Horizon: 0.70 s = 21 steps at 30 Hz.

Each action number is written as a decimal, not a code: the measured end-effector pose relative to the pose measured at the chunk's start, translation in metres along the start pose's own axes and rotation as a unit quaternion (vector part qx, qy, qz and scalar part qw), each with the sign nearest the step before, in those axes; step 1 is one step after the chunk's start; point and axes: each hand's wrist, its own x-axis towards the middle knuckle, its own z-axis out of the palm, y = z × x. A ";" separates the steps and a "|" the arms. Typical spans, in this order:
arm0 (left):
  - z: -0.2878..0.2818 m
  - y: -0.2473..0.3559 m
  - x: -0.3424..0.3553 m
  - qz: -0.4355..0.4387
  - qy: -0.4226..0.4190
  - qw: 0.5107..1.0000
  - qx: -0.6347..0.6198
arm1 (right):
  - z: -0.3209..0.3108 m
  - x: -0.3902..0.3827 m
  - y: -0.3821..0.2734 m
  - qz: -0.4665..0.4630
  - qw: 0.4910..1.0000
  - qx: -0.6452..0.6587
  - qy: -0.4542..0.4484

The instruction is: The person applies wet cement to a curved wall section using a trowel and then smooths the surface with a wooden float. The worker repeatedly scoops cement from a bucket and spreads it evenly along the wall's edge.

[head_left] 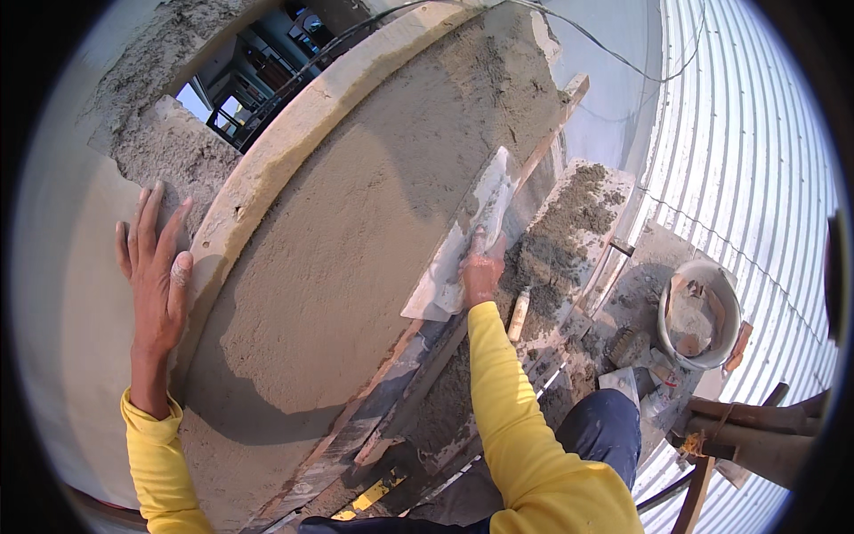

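Note:
My right hand [482,271] grips a long flat plastering float [445,285], its pale face smeared with mortar, on the lower right edge of the grey mortar band [338,222] beside a wooden batten [571,98]. My left hand [156,267] rests with fingers apart on the wall beside the pale raised curved edge [289,125]. Both forearms are in yellow sleeves. A wooden-handled tool [519,313] lies just right of my right hand, near mortar heaped on a board [574,214].
A bucket [721,311] stands at the right among a brush [627,347] and debris on planks. Corrugated metal sheeting [747,160] lies beyond, with scaffold poles [756,427] at lower right. An opening [258,89] in rough masonry shows a room at upper left. Cables cross the top.

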 end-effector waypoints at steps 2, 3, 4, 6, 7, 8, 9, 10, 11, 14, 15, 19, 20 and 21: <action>-0.003 0.003 0.007 0.003 -0.002 1.000 -0.014 | -0.010 0.067 -0.021 -0.043 0.998 0.034 -0.008; -0.002 0.005 0.010 0.005 -0.002 1.000 -0.022 | -0.016 0.100 -0.038 -0.038 0.999 0.029 -0.002; -0.003 0.005 0.011 0.005 -0.006 1.000 -0.019 | -0.018 0.119 -0.051 -0.033 0.999 0.026 0.004; 0.001 0.006 0.013 0.006 -0.006 1.000 -0.022 | -0.017 0.127 -0.053 -0.035 0.999 0.019 0.015; 0.003 0.006 0.013 0.002 -0.008 1.000 -0.025 | -0.020 0.130 -0.053 -0.038 0.999 0.014 0.020; 0.004 0.006 0.014 -0.002 -0.009 1.000 -0.027 | -0.019 0.117 -0.045 -0.011 1.000 0.027 -0.009; 0.002 0.005 0.010 -0.008 -0.015 0.999 -0.027 | -0.012 0.090 -0.039 0.013 0.999 0.027 -0.019; -0.008 0.001 0.009 -0.010 -0.024 1.000 -0.012 | -0.002 0.056 -0.037 0.010 0.999 0.023 -0.034; -0.010 -0.001 0.008 -0.012 -0.026 1.000 -0.006 | 0.000 0.038 -0.033 0.012 0.999 0.007 -0.036; -0.002 0.009 0.019 -0.003 -0.020 1.000 -0.008 | -0.009 0.096 0.001 -0.076 0.996 -0.032 0.018; -0.004 0.008 0.018 -0.001 -0.023 1.000 -0.003 | -0.010 0.121 -0.008 -0.092 0.995 -0.022 0.022; -0.003 0.005 0.014 -0.002 -0.027 0.999 0.019 | -0.018 0.226 -0.055 0.008 0.999 0.014 0.036; -0.002 0.005 0.016 0.000 -0.027 0.999 0.018 | -0.026 0.255 -0.063 0.020 0.998 0.034 0.047; 0.001 0.006 0.016 0.000 -0.028 0.999 0.016 | -0.034 0.277 -0.069 0.032 0.997 0.052 0.056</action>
